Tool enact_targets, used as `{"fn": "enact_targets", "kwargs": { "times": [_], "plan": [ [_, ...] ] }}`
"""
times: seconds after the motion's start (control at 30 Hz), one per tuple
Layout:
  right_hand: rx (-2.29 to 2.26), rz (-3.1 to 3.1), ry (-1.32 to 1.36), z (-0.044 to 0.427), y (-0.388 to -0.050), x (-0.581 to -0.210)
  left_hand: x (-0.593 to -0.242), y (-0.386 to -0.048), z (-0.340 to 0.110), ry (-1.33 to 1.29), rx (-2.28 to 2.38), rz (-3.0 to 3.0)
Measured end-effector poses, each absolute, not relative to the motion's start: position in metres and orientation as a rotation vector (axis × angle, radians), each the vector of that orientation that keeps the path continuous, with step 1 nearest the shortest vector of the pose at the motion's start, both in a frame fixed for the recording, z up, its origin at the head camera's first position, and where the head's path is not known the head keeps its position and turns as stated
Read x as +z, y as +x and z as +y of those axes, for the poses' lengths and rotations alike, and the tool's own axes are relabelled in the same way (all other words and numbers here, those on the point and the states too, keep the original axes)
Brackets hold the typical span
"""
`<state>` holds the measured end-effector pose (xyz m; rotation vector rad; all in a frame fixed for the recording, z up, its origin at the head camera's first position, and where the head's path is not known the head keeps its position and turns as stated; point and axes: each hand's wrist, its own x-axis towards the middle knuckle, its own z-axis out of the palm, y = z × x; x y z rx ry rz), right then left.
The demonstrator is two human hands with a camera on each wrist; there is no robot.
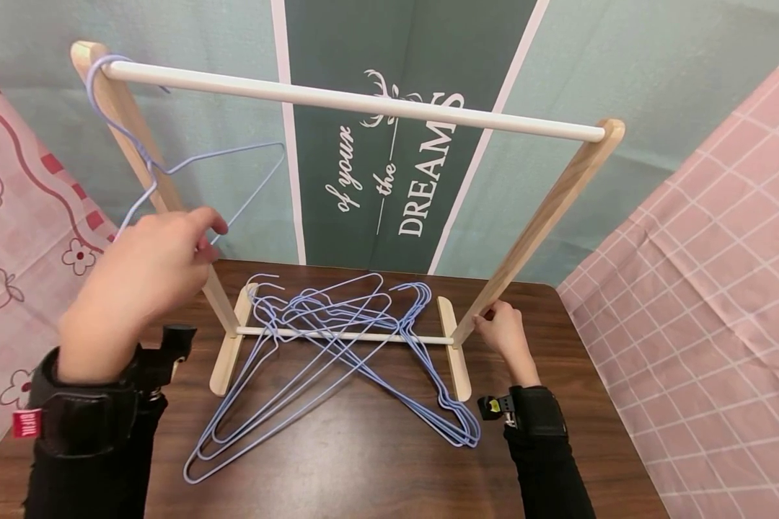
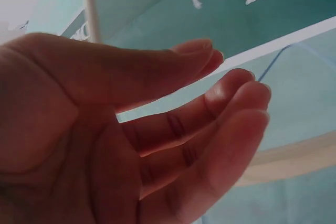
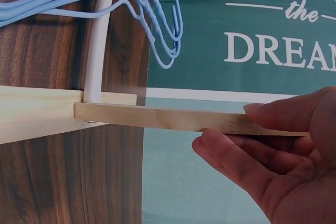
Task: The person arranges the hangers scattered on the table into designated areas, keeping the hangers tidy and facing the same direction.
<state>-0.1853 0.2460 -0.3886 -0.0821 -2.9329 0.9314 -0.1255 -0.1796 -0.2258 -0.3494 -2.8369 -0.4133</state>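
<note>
A small clothes rack with a white top rail (image 1: pixel 363 102) and wooden side posts stands on the table. One blue hanger (image 1: pixel 234 149) hangs by its hook at the rail's left end. In front of its lower part is my left hand (image 1: pixel 146 270), fingers loosely bent; the left wrist view shows a gap between thumb (image 2: pixel 173 66) and fingers, with nothing held. Low on the rack's right post (image 1: pixel 539 223), my right hand (image 1: pixel 503 331) pinches the wood between thumb and fingers, as the right wrist view (image 3: pixel 283 145) confirms.
Several blue hangers (image 1: pixel 422 346) lie in a tangled pile across the rack's lower white bar (image 1: pixel 357 336) and the brown table (image 1: pixel 337 468). Wooden feet (image 1: pixel 456 360) support the rack. Curtains hang behind and at the sides, the right one pink with a grid (image 1: pixel 707 238).
</note>
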Motion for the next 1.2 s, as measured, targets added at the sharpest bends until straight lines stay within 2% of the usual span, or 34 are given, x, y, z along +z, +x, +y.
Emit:
{"fn": "enact_targets", "kwargs": {
  "times": [0.73,1.2],
  "plan": [
    [0.898,-2.907,-0.061,0.245,-0.185,-0.39,-0.314,-0.152,-0.165,-0.458,-0.595,-3.175],
    [0.892,-2.904,-0.055,0.247,-0.186,-0.393,-0.396,-0.158,-0.168,-0.512,-0.753,-3.147]
  ]
}}
